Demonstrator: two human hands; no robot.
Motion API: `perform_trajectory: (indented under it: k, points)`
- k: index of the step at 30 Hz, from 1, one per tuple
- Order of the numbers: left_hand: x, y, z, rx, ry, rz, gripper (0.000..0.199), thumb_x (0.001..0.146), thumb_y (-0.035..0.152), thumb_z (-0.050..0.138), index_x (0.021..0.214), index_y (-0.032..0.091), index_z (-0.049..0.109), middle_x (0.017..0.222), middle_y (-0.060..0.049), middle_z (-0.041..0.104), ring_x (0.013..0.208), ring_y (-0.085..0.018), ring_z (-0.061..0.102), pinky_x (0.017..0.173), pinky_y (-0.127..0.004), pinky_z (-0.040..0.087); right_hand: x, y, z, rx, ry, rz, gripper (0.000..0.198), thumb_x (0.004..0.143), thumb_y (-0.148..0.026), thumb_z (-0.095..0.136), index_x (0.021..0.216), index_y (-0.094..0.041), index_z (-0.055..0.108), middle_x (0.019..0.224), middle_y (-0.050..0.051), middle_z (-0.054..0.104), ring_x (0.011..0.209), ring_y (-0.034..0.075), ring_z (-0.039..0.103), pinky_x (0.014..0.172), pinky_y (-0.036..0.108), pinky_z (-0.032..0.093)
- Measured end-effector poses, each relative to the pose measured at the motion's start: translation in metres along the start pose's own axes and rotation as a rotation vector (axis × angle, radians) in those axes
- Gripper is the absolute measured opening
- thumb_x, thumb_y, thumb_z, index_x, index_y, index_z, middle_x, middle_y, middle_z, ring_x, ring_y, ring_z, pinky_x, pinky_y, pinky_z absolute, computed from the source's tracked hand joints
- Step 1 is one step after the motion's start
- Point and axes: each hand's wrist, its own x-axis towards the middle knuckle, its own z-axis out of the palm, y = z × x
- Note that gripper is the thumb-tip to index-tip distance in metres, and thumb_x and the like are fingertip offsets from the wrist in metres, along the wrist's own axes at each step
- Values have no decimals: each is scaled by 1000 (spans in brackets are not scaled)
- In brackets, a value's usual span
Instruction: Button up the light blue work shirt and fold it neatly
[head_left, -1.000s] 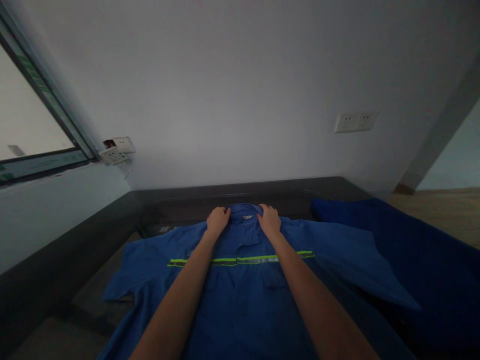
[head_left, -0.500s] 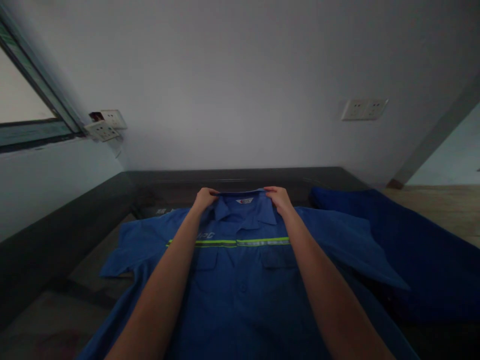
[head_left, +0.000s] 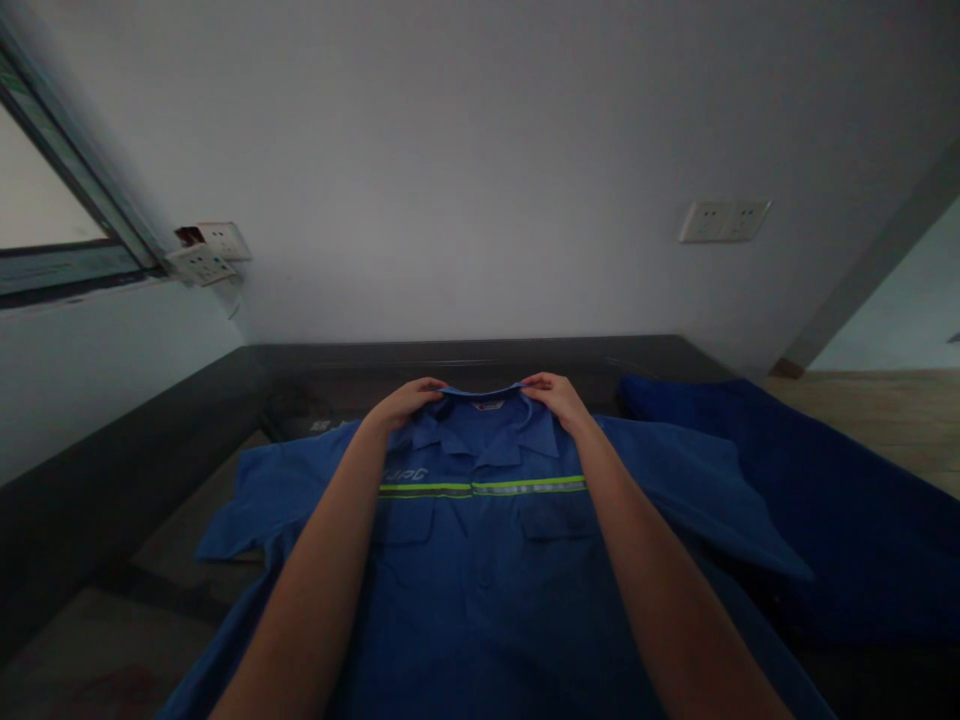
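Across the lower centre, blue shirt (head_left: 480, 610), matte woven cloth, lightly creased, front up, short sleeves spread; yellow-green band (head_left: 529, 487) across the chest. Lower right, darker blue cloth (head_left: 832, 510) just beside one sleeve. Mid-frame, left hand (head_left: 405, 402) and right hand (head_left: 559, 397) pinch the collar (head_left: 544, 435), fingers closed on its top edge. Dark, smooth surface (head_left: 450, 354) underneath; a strip continues past the collar to a straight far edge. Beyond, pale flat wall (head_left: 450, 200); sockets (head_left: 725, 221) upper right.
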Motion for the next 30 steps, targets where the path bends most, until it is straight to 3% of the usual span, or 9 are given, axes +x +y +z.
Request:
perform_trajectory:
  k: [5, 12, 15, 20, 25, 30]
  points:
    - [-2, -3, -3, 14, -71, 48, 36, 71, 36, 68, 100, 15, 64, 85, -3, 68, 79, -15, 62, 73, -26, 49, -3, -3, -11, 13, -86, -5, 27, 60, -36, 75, 76, -14, 71, 73, 2, 69, 70, 16, 60, 69, 26, 45]
    - [-9, -4, -6, 94, -130, 78, 40, 70, 54, 65, 74, 14, 67, 70, -3, 65, 67, -14, 57, 63, -24, 45, -5, 4, -19, 120, -196, 140, 33, 68, -46, 70, 72, -13, 68, 63, 1, 66, 55, 12, 57, 61, 26, 47]
    - [-9, -5, -7, 98, -101, 70, 45, 70, 58, 63, 74, 13, 67, 70, -4, 66, 67, -16, 58, 62, -26, 46, -7, 4, -19, 174, -210, 203, 28, 71, -41, 71, 72, -13, 67, 64, 3, 67, 55, 12, 59, 62, 27, 50]
    - [0, -14, -6, 87, -34, 83, 51, 66, 55, 67, 94, 12, 68, 92, -8, 70, 83, -19, 62, 74, -28, 48, -9, -1, -19, 241, -208, 297, 7, 77, -20, 65, 80, -14, 68, 70, 5, 69, 57, 12, 61, 60, 25, 52]
    - [4, -18, -7, 115, 0, 84, 49, 70, 49, 63, 101, 11, 66, 98, -10, 70, 85, -19, 63, 78, -28, 48, -11, -5, -20, 258, -203, 329, 19, 80, -9, 55, 94, -14, 66, 71, 2, 68, 54, 10, 59, 59, 24, 52]
    - [5, -15, -7, 228, 39, 107, 42, 74, 49, 59, 92, 12, 68, 92, -8, 71, 87, -20, 62, 78, -28, 48, -9, -3, -17, 189, -174, 318, 23, 76, -5, 55, 95, -14, 66, 69, 2, 67, 55, 10, 59, 58, 23, 51]
